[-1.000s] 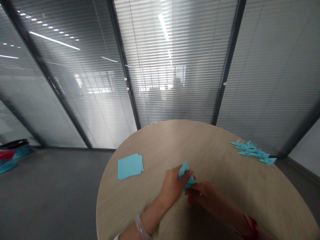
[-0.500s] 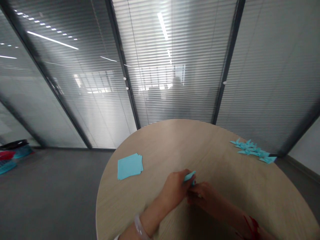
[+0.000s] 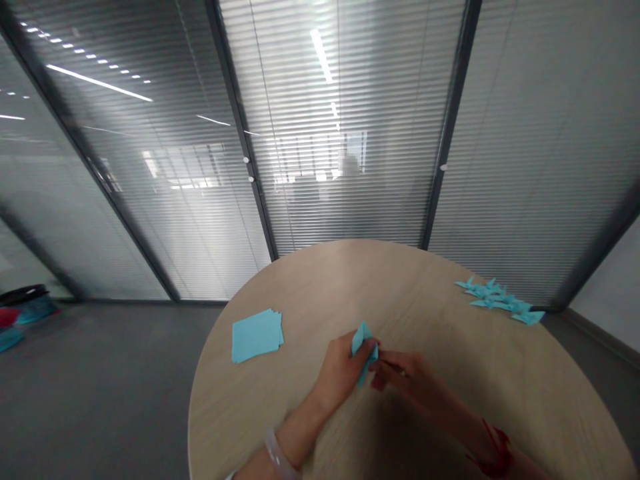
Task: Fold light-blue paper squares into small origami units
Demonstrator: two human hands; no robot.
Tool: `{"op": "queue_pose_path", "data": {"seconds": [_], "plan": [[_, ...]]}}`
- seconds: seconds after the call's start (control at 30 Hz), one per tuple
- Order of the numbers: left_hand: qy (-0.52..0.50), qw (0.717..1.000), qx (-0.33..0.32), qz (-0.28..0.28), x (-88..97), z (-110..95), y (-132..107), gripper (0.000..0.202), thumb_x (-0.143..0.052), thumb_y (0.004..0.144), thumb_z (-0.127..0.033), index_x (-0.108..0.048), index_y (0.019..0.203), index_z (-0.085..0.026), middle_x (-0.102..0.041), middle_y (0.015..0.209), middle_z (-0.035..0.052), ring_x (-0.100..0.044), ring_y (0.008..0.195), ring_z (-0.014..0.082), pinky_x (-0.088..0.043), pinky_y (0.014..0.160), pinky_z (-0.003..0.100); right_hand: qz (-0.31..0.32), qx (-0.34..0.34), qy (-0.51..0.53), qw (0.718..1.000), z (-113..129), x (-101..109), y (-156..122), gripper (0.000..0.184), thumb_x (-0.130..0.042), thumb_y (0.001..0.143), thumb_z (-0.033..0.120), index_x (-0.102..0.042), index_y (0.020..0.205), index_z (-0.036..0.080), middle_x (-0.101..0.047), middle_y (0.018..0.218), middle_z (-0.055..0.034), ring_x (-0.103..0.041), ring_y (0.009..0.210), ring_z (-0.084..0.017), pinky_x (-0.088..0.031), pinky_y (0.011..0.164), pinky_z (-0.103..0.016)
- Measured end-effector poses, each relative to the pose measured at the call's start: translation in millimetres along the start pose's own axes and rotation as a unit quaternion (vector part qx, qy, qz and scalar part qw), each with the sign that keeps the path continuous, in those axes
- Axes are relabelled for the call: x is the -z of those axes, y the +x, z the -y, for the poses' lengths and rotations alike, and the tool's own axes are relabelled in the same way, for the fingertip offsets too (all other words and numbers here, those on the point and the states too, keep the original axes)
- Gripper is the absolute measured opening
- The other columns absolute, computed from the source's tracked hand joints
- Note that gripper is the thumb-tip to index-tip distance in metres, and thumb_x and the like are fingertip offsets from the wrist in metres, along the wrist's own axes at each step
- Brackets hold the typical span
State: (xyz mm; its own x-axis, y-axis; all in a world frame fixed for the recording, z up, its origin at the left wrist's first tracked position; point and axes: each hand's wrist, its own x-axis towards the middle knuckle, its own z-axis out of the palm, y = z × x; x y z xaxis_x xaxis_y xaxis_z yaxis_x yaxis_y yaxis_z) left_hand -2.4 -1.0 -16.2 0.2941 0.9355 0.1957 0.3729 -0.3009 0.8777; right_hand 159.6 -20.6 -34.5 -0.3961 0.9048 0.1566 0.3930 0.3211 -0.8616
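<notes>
A piece of light-blue origami paper (image 3: 361,335), folded into a narrow pointed shape, stands tilted over the near middle of the table. My left hand (image 3: 339,367) is closed around it, the thumb pressed across its face and a tip sticking out above. From the right, my right hand (image 3: 400,370) pinches the paper's lower right edge; its fingertips partly cover that edge. To the left lies a loose stack of flat light-blue sheets (image 3: 256,335). Several folded light-blue paper figures (image 3: 500,298) with pointed ends sit in a cluster at the table's far right edge.
The round wooden table (image 3: 350,273) has its far rim near a glass wall with blinds (image 3: 350,200). Dark floor (image 3: 125,387) shows beyond its left side. At the far left, blue and red containers (image 3: 35,308) stand on the floor.
The folded paper has turned more upright and shows more of its face. Both hands have shifted slightly left, and the right fingers have moved along the paper's right edge.
</notes>
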Motion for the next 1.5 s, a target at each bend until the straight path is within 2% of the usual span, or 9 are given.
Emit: {"op": "queue_pose_path", "data": {"seconds": [0.23, 0.33, 0.47, 0.63, 0.77, 0.97, 1.3, 1.4, 1.5], "plan": [[-0.026, 0.999, 0.017, -0.041, -0.2, -2, 0, 0.036, -0.050, 0.086, -0.040, -0.071, 0.072, -0.014, -0.071, 0.074, 0.0072, -0.061, 0.068, 0.0191, -0.045, 0.065, 0.027, -0.035, -0.019, 0.115, 0.993, -12, -2, 4, 0.056, -0.034, 0.091, 0.059, -0.065, 0.073, 0.016, -0.072, 0.070, -0.0096, -0.068, 0.067, -0.022, -0.051, 0.066, -0.032], [-0.049, 0.998, 0.027, -0.041, -0.4, -1, 1, 0.035, -0.053, 0.083, -0.042, -0.071, 0.073, -0.014, -0.071, 0.074, 0.0077, -0.061, 0.067, 0.0193, -0.045, 0.064, 0.027, -0.046, -0.032, 0.142, 0.988, -12, 0, 6, 0.055, -0.040, 0.087, 0.063, -0.065, 0.072, 0.016, -0.071, 0.068, -0.0081, -0.068, 0.066, -0.022, -0.052, 0.064, -0.031], [-0.125, 0.991, 0.048, -0.019, -0.4, 0, 2, 0.035, -0.059, 0.079, -0.046, -0.072, 0.080, -0.013, -0.070, 0.075, 0.0082, -0.061, 0.066, 0.0193, -0.047, 0.063, 0.028, -0.057, -0.046, 0.159, 0.985, -11, 0, 7, 0.047, -0.053, 0.081, 0.061, -0.065, 0.073, 0.017, -0.070, 0.066, -0.0054, -0.068, 0.064, -0.022, -0.052, 0.062, -0.030], [-0.190, 0.977, 0.091, -0.016, 0.3, 3, 4, 0.041, -0.067, 0.071, -0.052, -0.065, 0.066, -0.012, -0.062, 0.061, 0.0049, -0.055, 0.056, 0.0160, -0.043, 0.055, 0.026, -0.078, -0.056, 0.155, 0.983, -15, -1, 8, 0.042, -0.055, 0.080, 0.056, -0.066, 0.073, 0.016, -0.069, 0.065, -0.0056, -0.069, 0.063, -0.022, -0.053, 0.061, -0.030], [-0.247, 0.963, 0.106, -0.021, 0.4, 4, 5, 0.042, -0.070, 0.066, -0.054, -0.059, 0.063, -0.014, -0.057, 0.059, 0.0016, -0.051, 0.054, 0.0137, -0.040, 0.053, 0.025, -0.075, -0.059, 0.152, 0.984, -18, 0, 9, 0.040, -0.055, 0.080, 0.054, -0.065, 0.070, 0.016, -0.068, 0.063, -0.0044, -0.068, 0.062, -0.021, -0.052, 0.060, -0.029], [-0.244, 0.964, 0.101, -0.018, -0.8, -1, 4, 0.046, -0.073, 0.061, -0.057, -0.056, 0.056, -0.014, -0.049, 0.054, -0.0026, -0.044, 0.049, 0.0101, -0.036, 0.050, 0.023, -0.084, -0.051, 0.154, 0.983, -12, 0, 8, 0.040, -0.057, 0.079, 0.055, -0.063, 0.070, 0.017, -0.067, 0.064, -0.0031, -0.067, 0.062, -0.021, -0.052, 0.060, -0.029], [-0.297, 0.946, 0.128, -0.023, -0.8, 2, 2, 0.054, -0.068, 0.064, -0.066, -0.069, 0.072, -0.013, -0.062, 0.062, 0.0028, -0.057, 0.056, 0.0152, -0.045, 0.057, 0.027, -0.059, -0.041, 0.121, 0.990, -16, 0, 10, 0.044, -0.052, 0.080, 0.057, -0.065, 0.069, 0.017, -0.067, 0.064, -0.0056, -0.065, 0.064, -0.023, -0.049, 0.062, -0.031], [-0.280, 0.952, 0.122, -0.023, -1.0, 4, 3, 0.053, -0.069, 0.063, -0.065, -0.070, 0.072, -0.012, -0.060, 0.060, 0.0015, -0.056, 0.055, 0.0147, -0.043, 0.056, 0.027, -0.066, -0.035, 0.124, 0.989, -14, -1, 9, 0.041, -0.053, 0.079, 0.056, -0.064, 0.070, 0.017, -0.062, 0.063, -0.0039, -0.060, 0.062, -0.021, -0.046, 0.059, -0.030], [-0.252, 0.961, 0.113, -0.009, -1.6, 5, 4, 0.054, -0.068, 0.063, -0.065, -0.069, 0.069, -0.012, -0.058, 0.057, 0.0004, -0.051, 0.051, 0.0122, -0.039, 0.052, 0.025, -0.088, -0.025, 0.080, 0.993, -12, 0, 8, 0.040, -0.052, 0.081, 0.054, -0.061, 0.068, 0.017, -0.053, 0.059, 0.0003, -0.051, 0.058, -0.017, -0.038, 0.055, -0.028]]}}
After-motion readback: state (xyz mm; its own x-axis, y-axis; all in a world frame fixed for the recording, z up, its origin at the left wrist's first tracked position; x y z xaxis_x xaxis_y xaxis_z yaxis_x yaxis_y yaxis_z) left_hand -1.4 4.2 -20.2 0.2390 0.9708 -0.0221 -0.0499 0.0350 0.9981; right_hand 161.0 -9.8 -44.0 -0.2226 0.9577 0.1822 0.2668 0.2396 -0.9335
